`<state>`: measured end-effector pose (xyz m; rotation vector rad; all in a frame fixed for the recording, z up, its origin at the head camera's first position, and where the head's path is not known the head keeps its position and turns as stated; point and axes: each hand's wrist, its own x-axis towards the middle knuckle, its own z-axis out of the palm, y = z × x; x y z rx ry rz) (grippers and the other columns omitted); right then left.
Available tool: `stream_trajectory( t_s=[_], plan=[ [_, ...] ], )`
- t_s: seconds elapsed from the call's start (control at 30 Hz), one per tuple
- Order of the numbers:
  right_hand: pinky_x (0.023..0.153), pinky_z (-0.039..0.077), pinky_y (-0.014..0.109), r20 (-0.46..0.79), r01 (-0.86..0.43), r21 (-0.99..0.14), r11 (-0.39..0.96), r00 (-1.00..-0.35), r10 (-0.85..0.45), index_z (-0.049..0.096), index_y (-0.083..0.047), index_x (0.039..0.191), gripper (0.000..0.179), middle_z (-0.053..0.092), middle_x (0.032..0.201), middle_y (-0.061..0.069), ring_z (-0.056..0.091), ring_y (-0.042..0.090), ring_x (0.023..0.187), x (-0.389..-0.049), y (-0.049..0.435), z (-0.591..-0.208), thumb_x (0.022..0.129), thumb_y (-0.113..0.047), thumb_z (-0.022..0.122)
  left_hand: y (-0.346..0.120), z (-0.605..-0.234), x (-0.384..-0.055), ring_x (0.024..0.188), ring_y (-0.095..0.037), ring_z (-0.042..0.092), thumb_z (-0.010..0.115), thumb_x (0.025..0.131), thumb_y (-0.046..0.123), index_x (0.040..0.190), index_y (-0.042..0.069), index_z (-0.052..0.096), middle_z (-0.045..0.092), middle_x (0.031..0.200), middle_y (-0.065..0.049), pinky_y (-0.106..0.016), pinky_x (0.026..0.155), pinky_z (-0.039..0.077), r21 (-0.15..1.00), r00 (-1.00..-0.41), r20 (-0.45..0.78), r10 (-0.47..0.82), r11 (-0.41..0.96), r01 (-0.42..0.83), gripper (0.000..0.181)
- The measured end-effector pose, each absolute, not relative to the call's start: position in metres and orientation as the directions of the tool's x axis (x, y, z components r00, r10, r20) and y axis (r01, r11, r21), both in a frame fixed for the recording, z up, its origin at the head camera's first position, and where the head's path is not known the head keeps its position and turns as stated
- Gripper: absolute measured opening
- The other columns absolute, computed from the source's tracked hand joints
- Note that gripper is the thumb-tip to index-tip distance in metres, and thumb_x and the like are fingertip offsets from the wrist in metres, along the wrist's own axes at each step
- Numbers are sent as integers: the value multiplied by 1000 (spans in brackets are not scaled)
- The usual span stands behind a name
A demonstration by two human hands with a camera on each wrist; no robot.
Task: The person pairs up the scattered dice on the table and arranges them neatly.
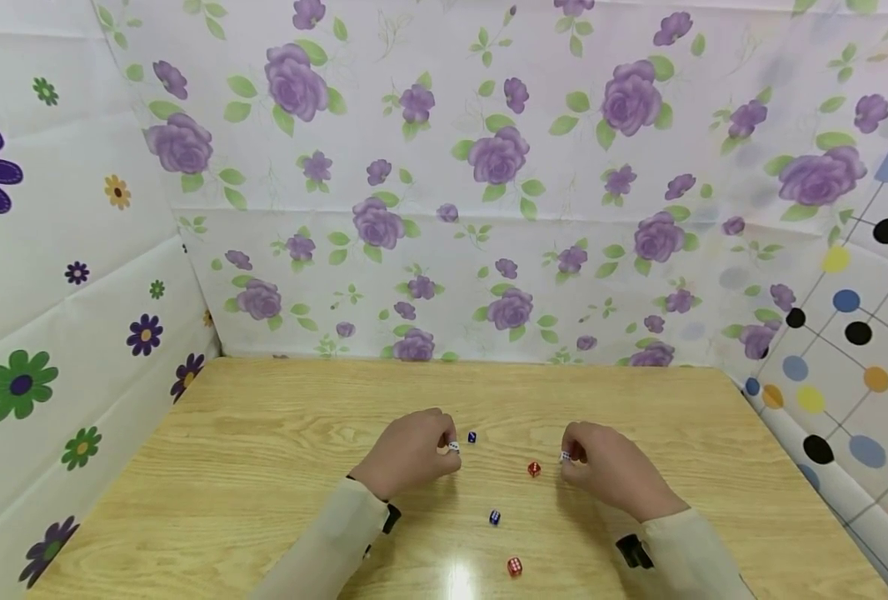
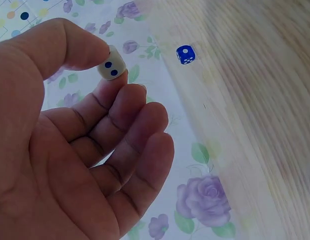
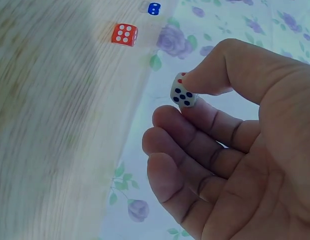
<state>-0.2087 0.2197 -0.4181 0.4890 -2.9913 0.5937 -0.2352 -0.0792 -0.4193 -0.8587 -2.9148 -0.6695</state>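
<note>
My left hand (image 1: pixel 412 450) pinches a white die (image 2: pixel 111 63) between thumb and index finger, its blue pips showing in the left wrist view. A second white die (image 3: pixel 183 91), with blue and red pips, is pinched the same way by my right hand (image 1: pixel 615 468). Just right of the left fingertips lies a blue die (image 1: pixel 471 437) on the wooden table (image 1: pixel 279 417). Left of the right fingertips sits a red die (image 1: pixel 534 469). Another blue die (image 1: pixel 494 517) and another red die (image 1: pixel 515 567) lie between the forearms, closer to the front.
A floral cloth (image 1: pixel 444 283) hangs behind the table's back edge. Patterned cloths also stand along the left (image 1: pixel 54 333) and right (image 1: pixel 849 375) sides. Both wrists wear dark straps over light sleeves.
</note>
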Motion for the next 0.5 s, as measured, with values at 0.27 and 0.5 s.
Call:
stream_trajectory(
  t_s=[0.27, 0.5],
  plan=[
    [60, 41, 27, 125, -323, -362, 875, -947, -297, 57, -22, 79, 11, 52, 71, -12, 47, 7, 63, -210, 220, -419, 80, -16, 66, -82, -417, -236, 68, -8, 48, 61, 79, 21, 80, 24, 58, 53, 79, 10, -25, 63, 42, 372, -838, 135, 529, 757, 538, 4],
    [60, 42, 27, 150, -333, -353, 875, -943, -299, 59, -22, 80, 8, 53, 71, -12, 48, 6, 63, -210, 221, -420, 81, -17, 66, -82, -414, -235, 67, -8, 48, 62, 79, 21, 82, 22, 61, 54, 80, 10, -25, 62, 43, 367, -837, 127, 532, 759, 538, 4]
  ],
)
